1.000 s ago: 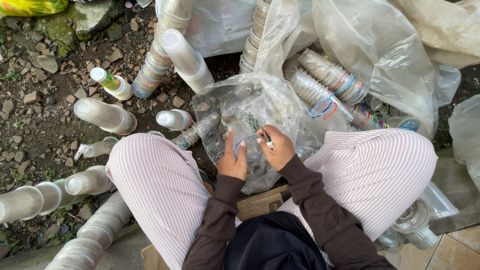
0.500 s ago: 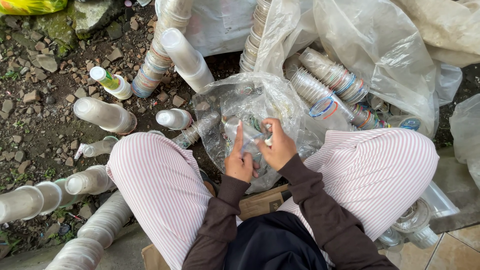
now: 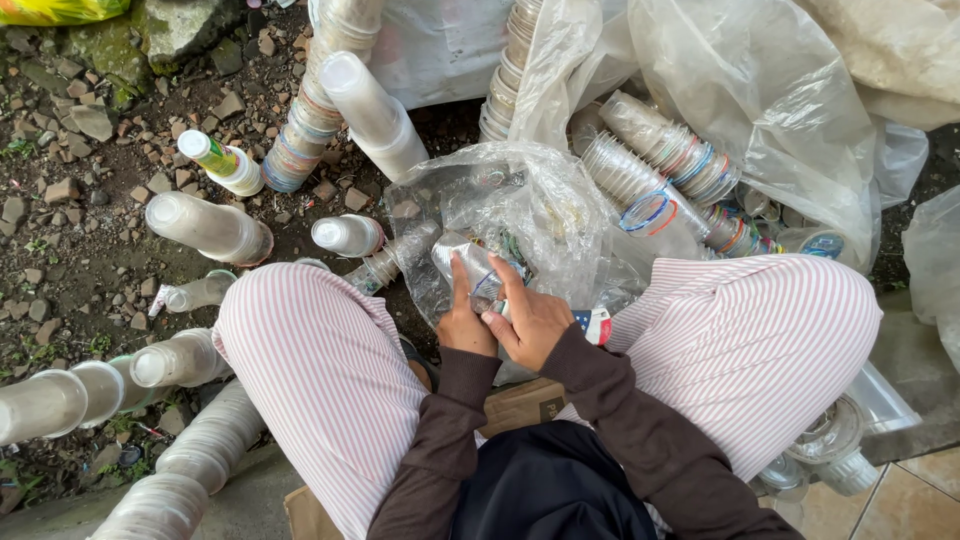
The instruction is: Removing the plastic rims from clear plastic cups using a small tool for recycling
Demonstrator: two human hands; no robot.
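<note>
Both hands meet between the knees over a crumpled clear plastic bag (image 3: 520, 215) full of used cups, which sits on the ground just ahead of the lap. The left hand (image 3: 463, 318) has its fingers closed around a squashed clear plastic cup (image 3: 470, 265), thumb pointing up along its side, so that grip is shut on the cup. The right hand (image 3: 535, 320) lies against it, forefinger stretched forward onto the cup's rim and the other fingers curled loosely; whether it pinches anything I cannot tell. In my judgement the main risk is the thin cup cracking or slipping out sideways, since it is already crushed and held only at its lower end. The bag's mouth also sags, so loose cups could spill onto the stony dirt ground (image 3: 80, 210). Both forearms in dark brown sleeves (image 3: 450, 440) angle inward from the body, wrists bent down, elbows tucked between legs in pink striped trousers (image 3: 320, 370). Long nested stacks of translucent plastic cups (image 3: 210, 228) lie near the left knee, well apart from the hands.
</note>
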